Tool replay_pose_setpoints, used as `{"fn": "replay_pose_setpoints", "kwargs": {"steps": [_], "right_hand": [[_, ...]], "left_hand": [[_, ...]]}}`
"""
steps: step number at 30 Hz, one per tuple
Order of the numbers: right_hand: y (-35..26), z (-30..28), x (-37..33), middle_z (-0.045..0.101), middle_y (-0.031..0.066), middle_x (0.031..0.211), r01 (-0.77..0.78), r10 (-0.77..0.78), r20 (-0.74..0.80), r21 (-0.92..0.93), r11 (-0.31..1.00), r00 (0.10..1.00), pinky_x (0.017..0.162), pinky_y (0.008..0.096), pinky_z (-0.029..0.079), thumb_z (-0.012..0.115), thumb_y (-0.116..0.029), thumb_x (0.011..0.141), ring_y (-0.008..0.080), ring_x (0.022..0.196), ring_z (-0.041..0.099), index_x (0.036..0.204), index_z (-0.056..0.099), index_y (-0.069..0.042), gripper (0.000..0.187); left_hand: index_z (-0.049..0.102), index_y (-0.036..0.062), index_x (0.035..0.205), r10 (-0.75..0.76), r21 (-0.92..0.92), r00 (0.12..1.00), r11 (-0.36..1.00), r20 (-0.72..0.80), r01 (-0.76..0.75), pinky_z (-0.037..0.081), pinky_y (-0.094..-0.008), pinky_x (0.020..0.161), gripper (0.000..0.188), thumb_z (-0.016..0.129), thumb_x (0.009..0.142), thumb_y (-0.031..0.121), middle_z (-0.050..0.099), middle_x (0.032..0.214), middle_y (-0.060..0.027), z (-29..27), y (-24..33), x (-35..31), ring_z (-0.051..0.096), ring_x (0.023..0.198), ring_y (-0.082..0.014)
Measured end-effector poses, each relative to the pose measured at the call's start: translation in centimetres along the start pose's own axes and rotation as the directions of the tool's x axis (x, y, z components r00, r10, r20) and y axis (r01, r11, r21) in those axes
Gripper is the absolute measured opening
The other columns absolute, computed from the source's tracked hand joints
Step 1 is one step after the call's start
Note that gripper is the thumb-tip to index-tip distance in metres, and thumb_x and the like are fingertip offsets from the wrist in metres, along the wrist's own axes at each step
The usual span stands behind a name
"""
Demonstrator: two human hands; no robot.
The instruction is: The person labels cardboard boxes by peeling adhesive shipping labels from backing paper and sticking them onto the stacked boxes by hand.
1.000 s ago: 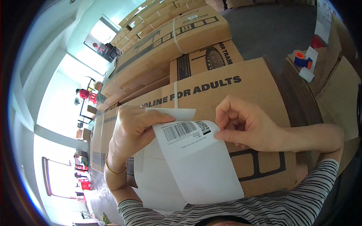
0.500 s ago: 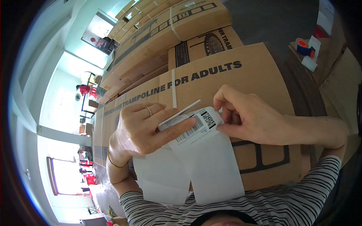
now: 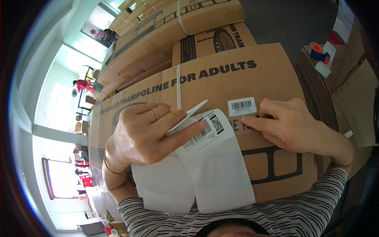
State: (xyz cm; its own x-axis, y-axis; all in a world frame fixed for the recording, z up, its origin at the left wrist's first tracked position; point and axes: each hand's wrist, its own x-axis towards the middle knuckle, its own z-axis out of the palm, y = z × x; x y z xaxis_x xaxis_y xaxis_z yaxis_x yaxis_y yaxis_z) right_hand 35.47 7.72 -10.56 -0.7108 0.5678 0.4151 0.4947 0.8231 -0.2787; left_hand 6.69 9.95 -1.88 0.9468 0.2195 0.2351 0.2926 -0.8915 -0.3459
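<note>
My left hand is closed on a white barcode label strip, pinching its top between fingers and thumb. The long backing hangs down toward my chest, and a narrow flap sticks up beside the fingers. Below this hand hangs another white length of paper. A small white barcode sticker lies flat on the large cardboard box. My right hand rests at the sticker's lower right, one finger stretched out onto the box just under it, the others partly curled. Nothing shows in its grip.
Long strapped cartons are stacked beyond the box. A blue tape dispenser with an orange core sits on cardboard at the far right. Flattened cardboard stands at the right side. Shelving and red stools are far off at the left.
My right hand has moved right, off the label strip's corner, and the small sticker on the box now shows. My left hand still holds the strip. The whole view has shifted slightly.
</note>
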Motion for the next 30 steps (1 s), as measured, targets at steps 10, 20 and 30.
{"fn": "replay_pose_setpoints", "kwargs": {"steps": [10, 20, 30], "right_hand": [[-0.06, 0.31, -0.42, 0.053, 0.0052, 0.084, 0.020, -0.019, 0.020, -0.061, 0.998, 1.000, 0.049, 0.0264, 0.049, 0.062, -0.011, 0.075, 0.0161, 0.072, 0.060, 0.109, 0.064, -0.003, 0.034], [-0.42, -0.16, -0.47, 0.053, 0.0040, 0.081, 0.016, -0.014, 0.022, -0.121, 0.993, 1.000, 0.046, 0.0252, 0.048, 0.067, -0.012, 0.070, 0.0140, 0.068, 0.059, 0.106, 0.065, 0.001, 0.038], [-0.52, -0.03, -0.30, 0.051, 0.0028, 0.077, 0.015, -0.020, -0.047, -0.109, 0.994, 0.999, 0.046, 0.0257, 0.048, 0.067, -0.011, 0.069, 0.0139, 0.065, 0.058, 0.101, 0.066, 0.000, 0.034]], "left_hand": [[0.074, 0.0147, 0.093, -0.039, -0.031, 0.999, 0.999, -0.008, 0.039, 0.053, -0.0239, 0.054, 0.038, 0.074, 0.055, 0.018, 0.066, 0.078, -0.0045, 0.40, 0.20, -0.05, 0.063, 0.061, -0.0138], [0.074, 0.0151, 0.094, -0.053, -0.054, 0.999, 0.997, -0.003, 0.053, 0.054, -0.0253, 0.055, 0.039, 0.075, 0.055, 0.018, 0.066, 0.079, -0.0053, 0.46, 0.12, -0.13, 0.064, 0.063, -0.0153], [0.074, 0.0145, 0.094, -0.069, -0.036, 0.997, 0.997, -0.016, 0.068, 0.052, -0.0245, 0.051, 0.039, 0.075, 0.054, 0.018, 0.066, 0.078, -0.0045, 0.53, 0.22, -0.13, 0.063, 0.061, -0.0148]]}}
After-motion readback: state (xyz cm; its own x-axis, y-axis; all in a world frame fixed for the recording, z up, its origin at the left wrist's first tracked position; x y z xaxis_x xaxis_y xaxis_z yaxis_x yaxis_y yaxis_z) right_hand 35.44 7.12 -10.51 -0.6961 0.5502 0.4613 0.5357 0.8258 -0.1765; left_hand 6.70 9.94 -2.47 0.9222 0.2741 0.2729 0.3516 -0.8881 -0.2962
